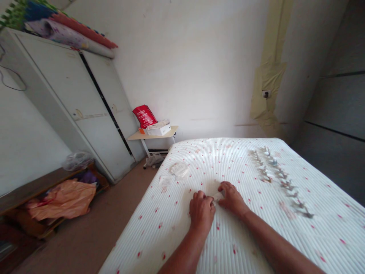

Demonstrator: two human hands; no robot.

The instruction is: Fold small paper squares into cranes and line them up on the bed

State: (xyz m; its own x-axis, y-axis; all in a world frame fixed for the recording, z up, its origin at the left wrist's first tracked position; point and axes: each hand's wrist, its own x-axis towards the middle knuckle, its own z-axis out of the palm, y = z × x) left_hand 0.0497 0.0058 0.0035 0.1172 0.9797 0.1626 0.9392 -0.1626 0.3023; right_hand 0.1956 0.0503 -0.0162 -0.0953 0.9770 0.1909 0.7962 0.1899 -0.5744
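Over the middle of the bed [239,236] with its white, red-dotted cover, my two hands are close together at a small piece of white paper [217,196]. My left hand [202,209] is closed, its fingers curled and pinching the left end of the paper. On the opposite side, my right hand [232,198] grips the paper between bent thumb and fingers. My fingers partly hide its shape. Farther left lies a fanned pile of printed white paper slips [179,169]. Several small twisted, pale pieces [285,182] lie in two slanting rows on the right, too blurred to name.
Beyond the bed's far left corner stands a small table [135,136] with a red bag [145,116] and a white box [159,130]. A grey cabinet [85,99] topped with rolled mats is at left. An orange plastic bag [64,199] lies on a low wooden bench [37,186].
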